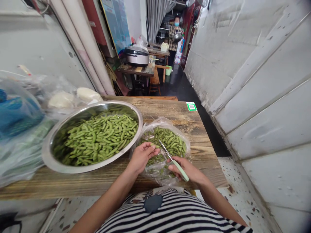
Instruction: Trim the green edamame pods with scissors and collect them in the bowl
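Observation:
My left hand [143, 157] is over a clear plastic bag [160, 171] of green edamame pods and seems to pinch a pod [152, 145] in its fingers. My right hand [186, 169] grips green-handled scissors [178, 168], whose steel blades point up and left, just beside the pinched pod. To the left, a wide stainless steel bowl [116, 108] heaped with edamame pods [99, 139] stands on the rough wooden table [194, 139], touching the bag.
Plastic bags [17, 113] crowd the table's left end. A white-paneled wall [257, 84] runs along the right. A green QR sticker [191, 106] marks the table's far edge. Farther back are a rice cooker [137, 55] and a person [175, 38] holding a metal bowl.

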